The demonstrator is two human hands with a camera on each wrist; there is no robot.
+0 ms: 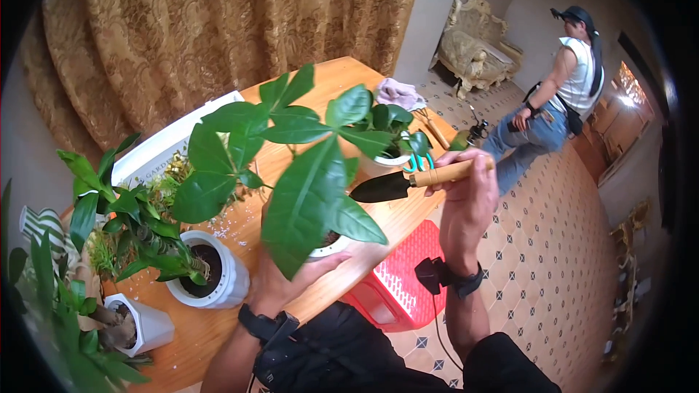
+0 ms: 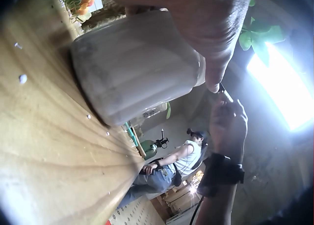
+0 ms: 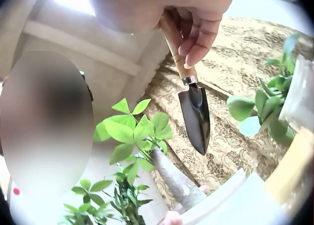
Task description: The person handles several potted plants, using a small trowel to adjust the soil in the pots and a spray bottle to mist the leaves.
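The trowel (image 1: 426, 177) points its long axis from the right hand (image 1: 470, 193), whose fingers curl round its handle (image 1: 451, 173), across toward the left hand's (image 1: 287, 280) side, where that hand grips the white pot (image 2: 137, 63).

head: bright, warm; fisheye bend, black corners; small light spot (image 1: 628, 100) flaring at right | left wrist: light panel (image 2: 283, 87) blown out at upper right, pot (image 2: 130, 65) shaded, soft | right wrist: washed-out, white glare (image 3: 73, 0) upper left, oval blur (image 3: 46, 124) at left
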